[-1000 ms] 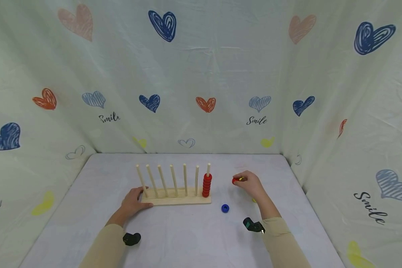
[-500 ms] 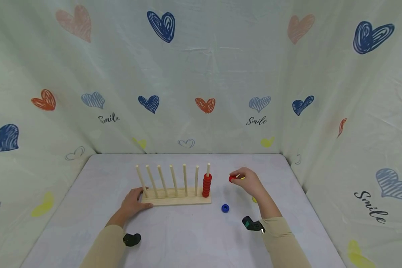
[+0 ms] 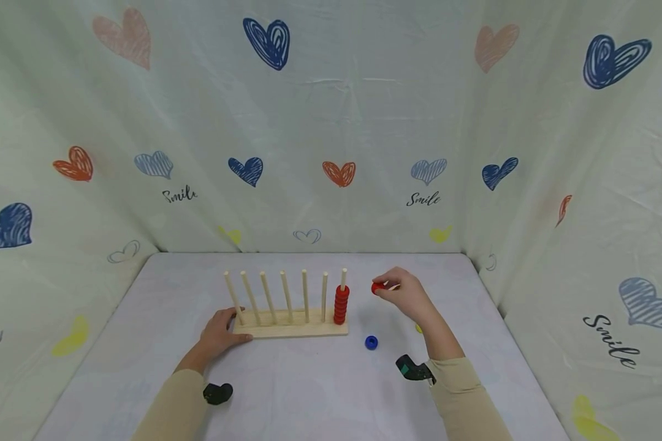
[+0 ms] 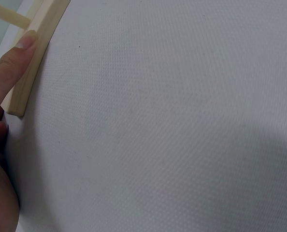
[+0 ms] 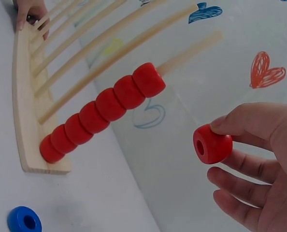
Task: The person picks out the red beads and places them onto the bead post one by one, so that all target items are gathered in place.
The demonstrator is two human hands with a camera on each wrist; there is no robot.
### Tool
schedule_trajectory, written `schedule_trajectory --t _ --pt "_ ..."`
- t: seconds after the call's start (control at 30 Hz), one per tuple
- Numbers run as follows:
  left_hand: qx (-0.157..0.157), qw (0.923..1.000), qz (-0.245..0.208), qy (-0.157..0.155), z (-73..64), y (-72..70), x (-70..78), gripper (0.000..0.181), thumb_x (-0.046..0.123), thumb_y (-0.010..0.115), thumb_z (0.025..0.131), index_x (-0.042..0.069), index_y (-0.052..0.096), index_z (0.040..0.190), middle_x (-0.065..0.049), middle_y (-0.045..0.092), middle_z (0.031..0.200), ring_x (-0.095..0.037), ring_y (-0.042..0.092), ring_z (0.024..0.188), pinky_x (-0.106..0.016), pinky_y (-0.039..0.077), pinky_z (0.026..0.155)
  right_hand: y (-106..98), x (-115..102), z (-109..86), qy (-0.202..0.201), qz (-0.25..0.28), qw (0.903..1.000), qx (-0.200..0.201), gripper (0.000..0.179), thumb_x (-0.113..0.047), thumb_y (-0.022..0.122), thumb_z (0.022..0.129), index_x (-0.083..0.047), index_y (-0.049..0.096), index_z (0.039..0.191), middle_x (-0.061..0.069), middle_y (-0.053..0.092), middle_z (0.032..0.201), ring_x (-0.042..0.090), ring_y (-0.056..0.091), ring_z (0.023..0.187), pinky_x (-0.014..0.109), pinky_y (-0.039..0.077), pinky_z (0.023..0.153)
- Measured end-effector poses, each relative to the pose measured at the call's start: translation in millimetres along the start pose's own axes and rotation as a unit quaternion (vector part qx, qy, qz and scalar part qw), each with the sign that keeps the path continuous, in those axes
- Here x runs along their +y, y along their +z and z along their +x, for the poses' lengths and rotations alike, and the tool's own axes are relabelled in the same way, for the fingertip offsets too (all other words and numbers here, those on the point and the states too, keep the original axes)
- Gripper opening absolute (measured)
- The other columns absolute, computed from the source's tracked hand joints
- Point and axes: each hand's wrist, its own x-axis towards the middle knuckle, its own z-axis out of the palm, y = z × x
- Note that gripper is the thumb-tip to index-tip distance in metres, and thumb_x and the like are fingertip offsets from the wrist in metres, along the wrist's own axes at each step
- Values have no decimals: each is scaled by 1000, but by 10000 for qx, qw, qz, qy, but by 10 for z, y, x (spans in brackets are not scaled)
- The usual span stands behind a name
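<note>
My left hand (image 3: pixel 219 331) grips the left end of a wooden peg rack (image 3: pixel 292 331). Its thumb (image 4: pixel 22 53) lies along the front edge of the base in the left wrist view. On the rightmost peg sits a stack of several red beads (image 3: pixel 340 305), the peg's tip showing above them. Right of that peg, my right hand (image 3: pixel 408 295) pinches one loose red bead (image 5: pixel 212 144) between thumb and index finger, apart from the stack. The bead's hole faces the rack in the right wrist view, while the other fingers are spread below.
A blue bead (image 3: pixel 371 342) lies on the white table (image 3: pixel 309 392), right of the rack's front corner. Part of a yellow piece (image 3: pixel 418 328) shows beside my right forearm. The rack's other pegs (image 3: pixel 284 296) bear no beads. A patterned curtain (image 3: pixel 331 122) hangs behind the table.
My right hand has moved left and slightly up with the red bead, closer to the stacked peg. A bit of yellow seen at its fingers earlier is hidden now. The left hand stays put.
</note>
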Motion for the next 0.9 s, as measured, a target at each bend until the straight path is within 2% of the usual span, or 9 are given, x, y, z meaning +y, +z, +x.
schedule_trajectory --t 0.33,0.6,0.9 --pt "-8 10000 -50 -37 8 -22 31 80 32 85 76 -3 47 137 -30 44 134 -45 42 123 -59 34 102 -23 -196 -14 -343 125 9993 114 21 -7 71 87 -6 74 107 3 62 102 23 60 96 37 54 83" --pt "-14 10000 35 -18 -9 -17 21 81 34 85 75 -3 48 136 -29 47 130 -43 45 118 -58 37 99 -22 -326 -41 -562 208 9979 261 19 -6 72 86 -6 74 105 3 62 101 22 61 95 37 54 83" --pt "159 9998 43 117 -29 -13 35 80 36 85 74 -4 50 133 -28 50 124 -43 47 112 -57 39 95 -33 -418 -67 -943 506 9938 318 21 -3 69 86 -2 73 106 4 62 105 23 61 94 38 55 85"
